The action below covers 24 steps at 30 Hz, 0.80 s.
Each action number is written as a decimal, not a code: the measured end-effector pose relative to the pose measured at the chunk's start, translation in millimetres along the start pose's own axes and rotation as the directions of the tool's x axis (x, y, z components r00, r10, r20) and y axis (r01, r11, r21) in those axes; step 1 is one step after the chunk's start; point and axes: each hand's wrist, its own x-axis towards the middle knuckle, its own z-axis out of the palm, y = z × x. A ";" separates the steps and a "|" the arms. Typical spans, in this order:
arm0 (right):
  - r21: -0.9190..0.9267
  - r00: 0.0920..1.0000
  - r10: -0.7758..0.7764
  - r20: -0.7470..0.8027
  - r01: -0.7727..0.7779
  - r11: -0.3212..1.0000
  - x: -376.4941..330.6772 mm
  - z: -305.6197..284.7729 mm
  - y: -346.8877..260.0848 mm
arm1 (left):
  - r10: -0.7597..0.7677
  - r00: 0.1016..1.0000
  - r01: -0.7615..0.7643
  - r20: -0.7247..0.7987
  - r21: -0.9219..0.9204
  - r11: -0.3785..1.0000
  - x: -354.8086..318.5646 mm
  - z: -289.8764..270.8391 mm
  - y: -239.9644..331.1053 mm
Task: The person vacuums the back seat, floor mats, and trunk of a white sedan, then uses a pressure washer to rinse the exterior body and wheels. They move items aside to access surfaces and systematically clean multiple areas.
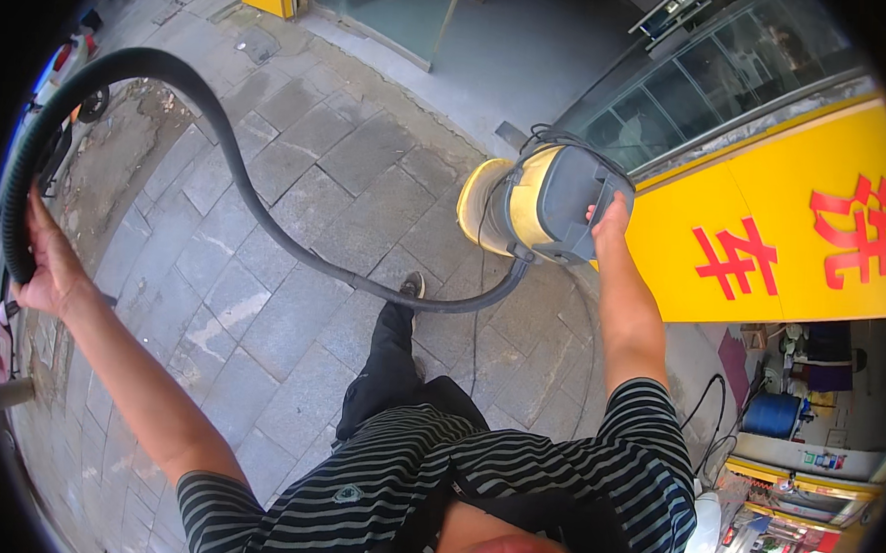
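Note:
A yellow and dark grey drum vacuum cleaner is in front of me, right of the middle, tilted in view. My right hand is closed on the handle at its dark top; part of the grip is hidden. From the vacuum's side a black ribbed hose sweeps left in a long curve and arches up at the far left. My left hand is closed round the hose near its other end, arm stretched out to the left. A dark power cord is looped over the vacuum's top.
Grey stone paving lies underfoot, with my shoe on it. A yellow sign panel with red characters stands close on the right. Ahead are a glass door and a glass-fronted cabinet. A blue drum is at the lower right.

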 end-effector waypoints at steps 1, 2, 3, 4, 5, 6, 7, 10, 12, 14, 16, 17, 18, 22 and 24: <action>-0.022 0.998 0.054 0.024 -0.053 0.998 24.5 25.0 7.3 | -0.012 0.996 0.006 -0.087 -0.063 0.998 -10.3 -30.3 -44.0; -0.039 0.996 0.093 0.004 -0.093 0.995 48.2 47.7 15.7 | -0.040 0.992 0.024 -0.123 -0.130 0.991 -15.9 -55.3 -89.3; -0.052 0.998 0.065 0.009 -0.064 0.997 71.1 67.0 26.6 | -0.002 0.983 -0.030 -0.185 -0.173 0.984 -25.2 -81.8 -148.0; -0.058 0.997 0.067 0.033 -0.065 0.996 92.1 83.9 38.5 | -0.040 0.991 0.005 -0.129 -0.259 0.966 -22.3 -100.5 -205.3; -0.090 0.989 0.146 -0.020 -0.147 0.985 111.2 99.0 51.8 | -0.101 0.972 -0.002 -0.213 -0.435 0.900 -22.3 -110.8 -268.0; -0.112 0.986 0.163 -0.036 -0.166 0.980 128.2 113.1 67.3 | -0.141 0.960 -0.023 -0.240 -0.574 0.819 -29.2 -119.4 -339.2; -0.144 0.978 0.193 -0.075 -0.202 0.969 141.4 126.1 84.0 | -0.140 0.940 -0.107 -0.310 -0.660 0.744 -34.0 -121.8 -410.1; -0.123 0.944 0.322 0.078 -0.311 0.942 160.3 159.8 141.9 | -0.550 0.742 0.091 -0.384 -0.755 0.650 -53.5 -117.2 -610.9; 0.244 0.922 0.252 0.296 -0.328 0.913 151.3 164.3 179.8 | -0.832 0.492 0.378 -0.257 -0.798 0.470 -84.9 -106.9 -656.4; 0.243 0.874 0.128 0.469 -0.267 0.933 119.1 134.8 208.5 | -0.967 0.215 0.591 -0.135 -0.770 0.239 -112.4 -112.0 -649.9; -0.269 0.821 -0.042 0.569 0.234 0.934 59.3 61.2 224.0 | -0.984 -0.054 0.825 -0.170 -0.563 0.052 -119.0 -141.9 -604.1; -0.338 0.712 -0.278 0.645 0.592 0.732 19.8 9.7 226.7 | -0.946 -0.181 0.931 -0.267 -0.357 -0.077 -114.5 -161.1 -573.5; -0.553 0.665 -0.212 0.716 0.726 0.410 -24.2 -48.7 226.7 | -0.898 -0.243 0.969 -0.367 -0.125 -0.212 -108.5 -179.0 -546.5; -0.959 0.719 0.690 0.084 0.246 -0.140 -204.6 -278.7 220.7 | -0.760 -0.097 0.448 -0.643 0.653 -0.610 -106.0 -247.1 -494.5; -0.970 0.664 0.738 -0.121 0.078 -0.229 -263.1 -347.5 219.2 | -0.813 -0.022 0.063 -0.581 0.811 -0.581 -116.0 -276.8 -492.4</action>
